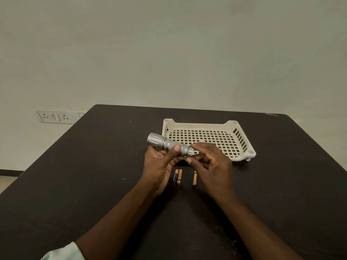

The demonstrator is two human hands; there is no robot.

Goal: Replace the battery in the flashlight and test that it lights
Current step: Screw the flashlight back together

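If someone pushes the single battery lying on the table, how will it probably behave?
The single battery is a smooth cylinder lying on its side, so it would likely roll sideways on the flat dark table. It looks rigid and small, probably light to lift.

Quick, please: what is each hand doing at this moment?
Left hand: grips the flashlight body.
Right hand: pinches the flashlight's tail cap.
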